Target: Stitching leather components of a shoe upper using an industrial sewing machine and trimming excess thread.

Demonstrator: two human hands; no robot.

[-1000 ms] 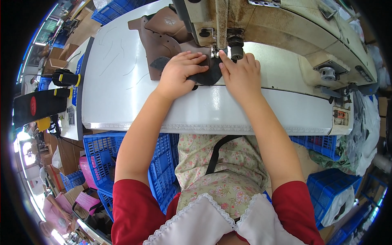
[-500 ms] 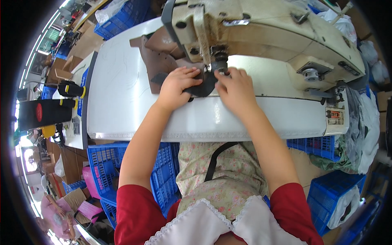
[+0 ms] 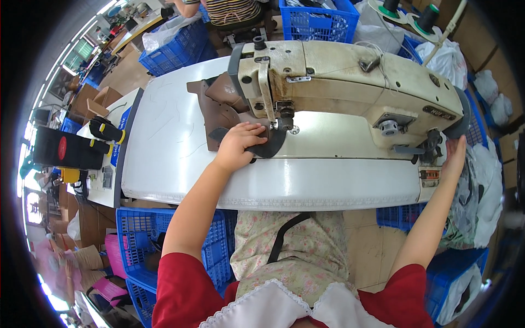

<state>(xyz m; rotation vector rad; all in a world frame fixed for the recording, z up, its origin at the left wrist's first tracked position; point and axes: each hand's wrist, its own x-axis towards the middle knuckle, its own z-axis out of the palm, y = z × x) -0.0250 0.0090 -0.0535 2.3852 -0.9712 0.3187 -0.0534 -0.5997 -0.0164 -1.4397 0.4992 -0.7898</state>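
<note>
At the white desk [image 3: 180, 164] the left hand [image 3: 238, 143] lies flat on a dark curved piece of leather [image 3: 270, 146], fingers spread and pressing rather than clenched, holding it just under the needle [image 3: 285, 121] of the cream sewing machine [image 3: 350, 76]. Brown leather pieces [image 3: 210, 104] lie stacked behind it. The right hand [image 3: 454, 159] is up at the handwheel [image 3: 464, 116] on the machine's far end; whether its grip is closed on the wheel I cannot tell. With only one hand steadying the piece, it could skew under the foot, and those fingertips sit near the needle.
</note>
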